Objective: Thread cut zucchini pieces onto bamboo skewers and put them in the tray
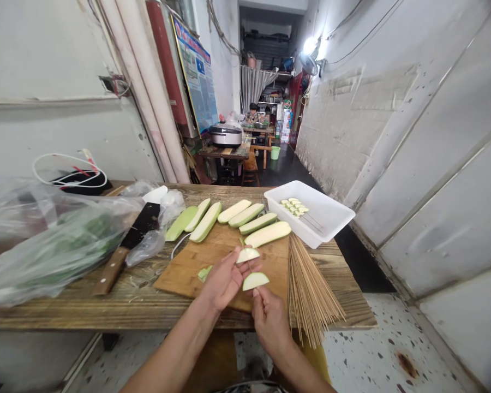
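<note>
My left hand (225,279) is closed on a half-round zucchini slice (248,255), pale with a thin green edge. A second zucchini slice (255,281) sits just above the fingertips of my right hand (270,316). That hand is pinched on a thin bamboo skewer; a short stretch of stick shows between the two slices, and the rest is hidden by my fingers. Both hands are over the front of a wooden cutting board (225,248). Along its far side lie several cut lengths of zucchini (268,233). Small green scraps (204,273) rest near my left wrist.
A bundle of bamboo skewers (311,289) overhangs the table's front edge. Behind it stands a white tray (327,215) with skewered slices (294,206). Leftward lie a cleaver (126,240) and plastic bags (57,240). Far back, a person (252,113) sits at another table.
</note>
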The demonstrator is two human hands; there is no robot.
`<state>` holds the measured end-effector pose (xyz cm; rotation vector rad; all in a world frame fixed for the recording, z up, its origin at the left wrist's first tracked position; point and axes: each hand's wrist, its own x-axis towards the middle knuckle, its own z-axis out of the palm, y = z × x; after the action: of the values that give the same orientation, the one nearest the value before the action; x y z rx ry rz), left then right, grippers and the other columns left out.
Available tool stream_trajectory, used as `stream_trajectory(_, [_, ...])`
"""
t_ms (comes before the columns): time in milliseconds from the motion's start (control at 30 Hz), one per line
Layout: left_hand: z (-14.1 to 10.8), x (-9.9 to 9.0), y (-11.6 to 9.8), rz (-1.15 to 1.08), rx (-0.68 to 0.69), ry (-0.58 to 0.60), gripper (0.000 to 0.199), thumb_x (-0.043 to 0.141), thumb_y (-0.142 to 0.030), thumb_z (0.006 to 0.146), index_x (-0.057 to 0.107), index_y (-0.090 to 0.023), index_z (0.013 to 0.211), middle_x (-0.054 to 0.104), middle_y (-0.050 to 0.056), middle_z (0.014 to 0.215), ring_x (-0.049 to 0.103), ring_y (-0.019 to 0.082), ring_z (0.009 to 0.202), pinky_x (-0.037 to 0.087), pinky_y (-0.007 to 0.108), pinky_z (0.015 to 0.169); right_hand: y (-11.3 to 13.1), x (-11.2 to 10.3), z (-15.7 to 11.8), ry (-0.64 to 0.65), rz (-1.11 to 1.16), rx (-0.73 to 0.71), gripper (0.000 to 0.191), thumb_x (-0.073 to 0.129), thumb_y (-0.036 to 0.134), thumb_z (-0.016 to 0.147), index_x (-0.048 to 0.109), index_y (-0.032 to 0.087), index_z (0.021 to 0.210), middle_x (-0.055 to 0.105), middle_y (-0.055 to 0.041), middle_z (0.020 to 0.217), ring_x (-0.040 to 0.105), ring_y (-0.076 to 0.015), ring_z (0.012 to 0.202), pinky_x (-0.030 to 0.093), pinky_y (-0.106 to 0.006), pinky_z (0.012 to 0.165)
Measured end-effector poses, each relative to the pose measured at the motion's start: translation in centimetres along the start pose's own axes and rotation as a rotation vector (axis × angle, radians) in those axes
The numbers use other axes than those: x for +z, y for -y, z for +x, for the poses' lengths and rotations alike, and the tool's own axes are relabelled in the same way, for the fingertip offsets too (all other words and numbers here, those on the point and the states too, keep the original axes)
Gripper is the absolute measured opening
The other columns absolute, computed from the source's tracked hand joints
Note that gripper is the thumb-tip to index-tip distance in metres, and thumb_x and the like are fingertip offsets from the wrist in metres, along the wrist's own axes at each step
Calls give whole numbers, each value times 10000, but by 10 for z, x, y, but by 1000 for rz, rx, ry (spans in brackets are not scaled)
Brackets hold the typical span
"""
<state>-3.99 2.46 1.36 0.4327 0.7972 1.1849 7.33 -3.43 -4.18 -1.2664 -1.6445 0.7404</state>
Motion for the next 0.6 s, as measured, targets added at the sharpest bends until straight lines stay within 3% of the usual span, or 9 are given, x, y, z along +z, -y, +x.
stream_trajectory(100, [-1, 0, 0, -25, -11, 17, 265, 448, -267, 886, 614, -75, 962, 674, 177, 1026, 652, 232, 938, 493, 409, 903, 1, -1, -1, 7, -20, -1, 333, 324, 252, 905, 597, 158, 739, 415, 34, 499, 404, -123, 440, 279, -213, 444])
stream_trajectory(333, [-5, 5, 2, 84, 96, -46, 147, 494, -152, 853, 615, -77, 889, 699, 154, 947, 668, 210, 880, 511, 377, 879, 0, 0, -3, 15, -56, -18, 344, 313, 249, 907, 581, 161, 710, 443, 24, 506, 422, -126, 442, 289, -219, 454])
stream_trajectory(600, [-4, 0, 10, 85, 104, -106, 89, 542, -143, 815, 606, -104, 863, 703, 131, 911, 678, 218, 843, 530, 382, 828, -4, 1, -6, -7, -95, -27, 350, 306, 239, 919, 589, 158, 728, 566, -28, 556, 498, -147, 472, 320, -230, 474])
